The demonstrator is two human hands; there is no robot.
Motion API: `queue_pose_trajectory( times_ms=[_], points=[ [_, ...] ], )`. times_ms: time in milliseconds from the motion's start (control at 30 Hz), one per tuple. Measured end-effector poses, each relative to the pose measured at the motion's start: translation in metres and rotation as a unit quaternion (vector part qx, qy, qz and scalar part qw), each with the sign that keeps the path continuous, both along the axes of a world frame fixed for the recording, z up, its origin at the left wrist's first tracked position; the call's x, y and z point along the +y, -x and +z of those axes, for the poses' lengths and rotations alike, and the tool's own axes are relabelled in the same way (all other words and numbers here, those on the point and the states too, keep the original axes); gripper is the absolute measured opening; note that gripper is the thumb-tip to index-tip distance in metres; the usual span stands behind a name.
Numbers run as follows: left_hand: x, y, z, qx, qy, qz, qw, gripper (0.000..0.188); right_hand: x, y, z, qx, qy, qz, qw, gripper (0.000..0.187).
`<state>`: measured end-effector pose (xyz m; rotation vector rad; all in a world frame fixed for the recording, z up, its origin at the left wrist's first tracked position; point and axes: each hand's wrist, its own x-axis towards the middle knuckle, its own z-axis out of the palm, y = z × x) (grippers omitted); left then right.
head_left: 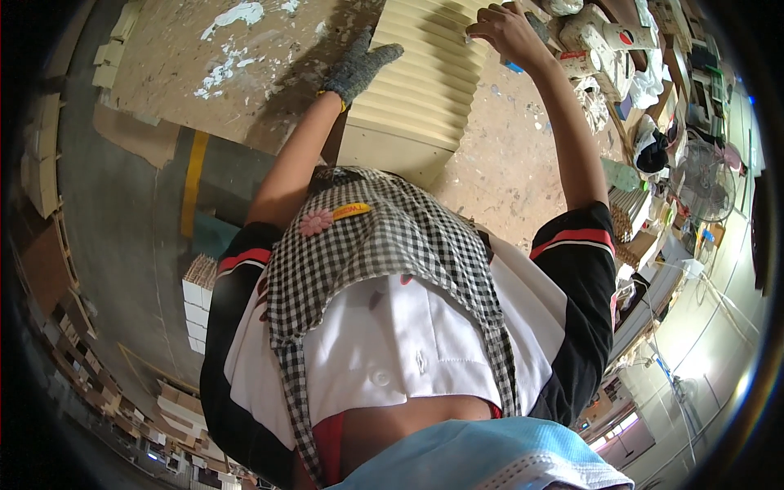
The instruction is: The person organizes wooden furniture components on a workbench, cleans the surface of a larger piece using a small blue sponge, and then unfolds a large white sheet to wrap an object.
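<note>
A cream ridged panel (pixel 416 82), like a stack of folded boards, lies on the worktable in front of me. My left hand (pixel 359 72), in a grey knit glove with a yellow cuff, rests at its left edge. The thumb is spread over the ridges and the fingers point away from me. Bare and with bent fingers, my right hand (pixel 508 31) is over the panel's far right edge. A tiny pale bit shows at its fingertips, too small to name.
White paint splashes mark the worn brown tabletop (pixel 163 73). Cups (pixel 629 37), pale containers and bags crowd its far right. A fan (pixel 704 181) stands beyond at the right. Grey floor with a yellow line (pixel 194 180) runs along the left.
</note>
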<state>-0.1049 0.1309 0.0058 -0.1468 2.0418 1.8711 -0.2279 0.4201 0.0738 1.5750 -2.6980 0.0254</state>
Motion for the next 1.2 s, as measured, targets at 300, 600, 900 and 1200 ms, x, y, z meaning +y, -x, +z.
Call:
queue_pose_trajectory(
  times_ms=[300, 600, 900, 1200],
  points=[
    [0.005, 0.000, -0.009, -0.005, 0.030, -0.002, 1.000, 0.104, 0.015, 0.009, -0.009, -0.021, -0.024, -0.015, 0.999, 0.018],
    [0.006, 0.002, -0.014, 0.014, 0.038, -0.001, 0.999, 0.104, 0.024, 0.011, -0.008, -0.012, -0.021, -0.015, 1.000, 0.018],
    [0.010, 0.001, -0.012, 0.001, 0.010, -0.004, 1.000, 0.102, 0.032, 0.013, -0.011, -0.025, -0.020, -0.020, 0.999, 0.018],
    [0.017, -0.003, -0.010, 0.000, 0.048, 0.022, 0.999, 0.106, 0.057, 0.013, -0.017, -0.061, 0.013, -0.023, 0.998, 0.015]
  ],
)
